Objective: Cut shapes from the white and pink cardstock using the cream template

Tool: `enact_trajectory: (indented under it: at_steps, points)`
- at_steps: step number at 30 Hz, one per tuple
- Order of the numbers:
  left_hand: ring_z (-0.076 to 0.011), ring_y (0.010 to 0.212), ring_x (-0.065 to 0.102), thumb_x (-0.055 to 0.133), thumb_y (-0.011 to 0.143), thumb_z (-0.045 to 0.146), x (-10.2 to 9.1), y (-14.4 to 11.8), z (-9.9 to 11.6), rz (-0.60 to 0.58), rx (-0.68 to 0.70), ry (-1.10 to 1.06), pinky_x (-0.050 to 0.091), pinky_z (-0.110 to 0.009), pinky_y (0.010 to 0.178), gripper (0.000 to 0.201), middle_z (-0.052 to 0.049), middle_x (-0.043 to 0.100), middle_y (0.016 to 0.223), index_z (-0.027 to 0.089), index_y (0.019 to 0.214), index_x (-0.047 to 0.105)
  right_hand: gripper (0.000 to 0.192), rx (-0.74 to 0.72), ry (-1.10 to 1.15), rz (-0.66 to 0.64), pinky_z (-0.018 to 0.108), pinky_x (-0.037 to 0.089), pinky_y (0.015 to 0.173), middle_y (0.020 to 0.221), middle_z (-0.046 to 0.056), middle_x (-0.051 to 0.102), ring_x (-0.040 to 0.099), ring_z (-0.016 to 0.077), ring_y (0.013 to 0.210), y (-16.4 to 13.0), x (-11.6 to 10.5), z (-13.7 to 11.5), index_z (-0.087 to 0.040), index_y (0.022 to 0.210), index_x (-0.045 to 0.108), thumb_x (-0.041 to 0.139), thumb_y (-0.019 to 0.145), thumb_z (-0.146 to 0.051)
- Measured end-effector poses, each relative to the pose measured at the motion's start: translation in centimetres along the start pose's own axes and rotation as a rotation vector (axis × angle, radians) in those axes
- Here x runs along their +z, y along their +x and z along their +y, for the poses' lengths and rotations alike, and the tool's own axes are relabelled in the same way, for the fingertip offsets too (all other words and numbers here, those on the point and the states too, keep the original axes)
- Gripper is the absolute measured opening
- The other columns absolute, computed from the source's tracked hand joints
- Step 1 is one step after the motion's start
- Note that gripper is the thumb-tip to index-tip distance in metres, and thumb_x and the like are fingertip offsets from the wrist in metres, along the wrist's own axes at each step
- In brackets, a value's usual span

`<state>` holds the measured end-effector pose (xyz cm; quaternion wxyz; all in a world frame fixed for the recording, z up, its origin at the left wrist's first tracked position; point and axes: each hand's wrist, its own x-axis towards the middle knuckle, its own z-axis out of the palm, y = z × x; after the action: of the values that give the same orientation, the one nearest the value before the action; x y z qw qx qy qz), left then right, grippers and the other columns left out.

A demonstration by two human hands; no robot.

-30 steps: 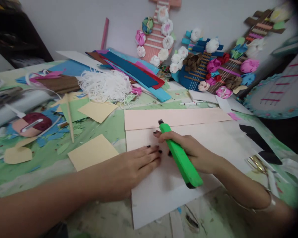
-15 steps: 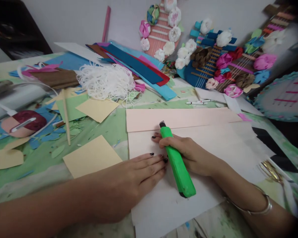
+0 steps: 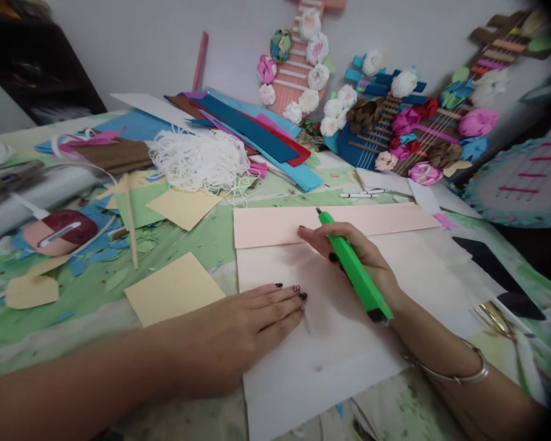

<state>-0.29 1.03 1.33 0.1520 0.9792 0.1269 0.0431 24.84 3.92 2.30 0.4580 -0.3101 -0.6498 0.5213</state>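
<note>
On the green table [image 3: 89,293], the right hand [image 3: 375,263], curled around the green cutter [image 3: 360,275], has moved away from the flat, empty left hand [image 3: 243,334] on the white paper [image 3: 275,395], so the tip [image 3: 319,211] is over the far pink strip [image 3: 266,226].

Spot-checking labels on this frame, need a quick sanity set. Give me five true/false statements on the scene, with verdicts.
1. The right hand holds a green cutter. True.
2. The left hand grips a wooden stick. False: the left hand lies flat on the white sheet.
3. A pale pink strip lies along the far side of the white sheet. True.
4. The tangled white string sits on the white sheet. False: the string lies apart from it, farther back and to the left.
5. A bracelet is worn on the right arm. True.
</note>
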Motion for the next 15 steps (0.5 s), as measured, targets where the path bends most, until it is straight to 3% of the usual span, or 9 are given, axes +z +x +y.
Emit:
enact_trajectory:
  at_steps: [4, 9, 12, 15]
  points:
    - [-0.0216, 0.147, 0.023, 0.044, 0.082, 0.007, 0.1, -0.3, -0.6, 0.063, 0.016, -0.127, 0.021, -0.038, 0.121, 0.066, -0.016, 0.030, 0.155, 0.007, 0.148, 0.034, 0.046, 0.004, 0.278, 0.125, 0.051, 0.029, 0.118, 0.128, 0.003, 0.066, 0.050, 0.0278, 0.132, 0.2, -0.2, -0.8, -0.027, 0.122, 0.062, 0.056, 0.077, -0.019]
    - [-0.0169, 0.134, 0.048, 0.043, 0.091, 0.015, -0.3, -0.4, -1.4, 0.360, -0.027, -0.441, 0.038, -0.027, 0.111, 0.047, -0.010, 0.049, 0.145, 0.015, 0.137, 0.053, 0.036, 0.103, 0.300, 0.311, 0.051, 0.043, 0.106, 0.126, 0.006, 0.066, 0.062, 0.0274, 0.117, 0.4, -1.3, -1.1, -0.027, 0.120, 0.063, 0.054, 0.085, -0.029]
    - [-0.0212, 0.115, 0.064, 0.051, 0.093, 0.029, -1.2, 0.1, -1.7, 0.428, -0.231, -0.633, 0.051, -0.027, 0.094, 0.034, -0.007, 0.066, 0.127, 0.019, 0.121, 0.067, 0.035, 0.143, 0.205, 0.398, 0.041, 0.055, 0.083, 0.120, 0.004, 0.067, 0.068, 0.0177, 0.084, 0.5, -1.8, -0.7, -0.031, 0.119, 0.061, 0.059, 0.085, -0.023]
    - [-0.0214, 0.083, 0.070, 0.052, 0.090, 0.043, -2.7, 0.7, -2.2, 0.545, -0.463, -0.717, 0.053, -0.024, 0.067, 0.036, -0.005, 0.075, 0.094, 0.016, 0.097, 0.075, 0.056, 0.140, 0.151, 0.416, 0.033, 0.051, 0.060, 0.111, 0.001, 0.068, 0.057, 0.0125, 0.060, 0.5, -1.9, -0.5, -0.041, 0.135, 0.044, 0.061, 0.085, -0.023]
